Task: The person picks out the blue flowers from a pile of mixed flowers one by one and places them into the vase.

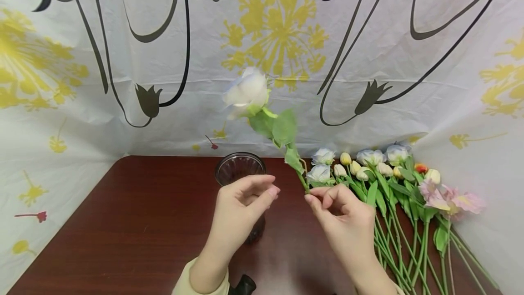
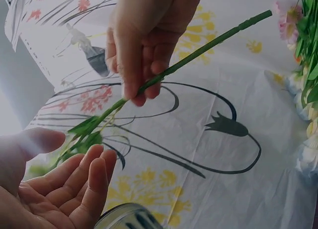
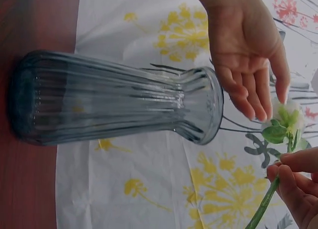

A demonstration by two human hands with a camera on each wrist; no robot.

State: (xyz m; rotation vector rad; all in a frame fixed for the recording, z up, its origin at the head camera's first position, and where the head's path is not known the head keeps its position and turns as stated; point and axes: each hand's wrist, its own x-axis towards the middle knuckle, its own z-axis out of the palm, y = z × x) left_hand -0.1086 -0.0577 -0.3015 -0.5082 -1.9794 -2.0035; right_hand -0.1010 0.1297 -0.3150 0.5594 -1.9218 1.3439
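My right hand (image 1: pixel 345 217) pinches the green stem of an artificial white rose (image 1: pixel 247 92) between thumb and fingertips, just below its leaves (image 1: pixel 282 129). The rose head tilts up and to the left, and the bare stem (image 2: pixel 213 42) runs on past the fingers in the left wrist view. My left hand (image 1: pixel 241 217) is apart from the stem, its fingers loosely bent with nothing in them. Behind the left hand a clear ribbed glass vase (image 3: pixel 124 100) stands upright on the table, its flared rim (image 1: pixel 240 155) showing above the hand.
On the right of the dark red wooden table (image 1: pixel 135 222) lies a pile of artificial flowers (image 1: pixel 393 185): white roses, tulips and pink blooms (image 1: pixel 454 199). A patterned white cloth (image 1: pixel 196 58) hangs behind and at the sides. A small black object (image 1: pixel 244 284) shows at the front edge.
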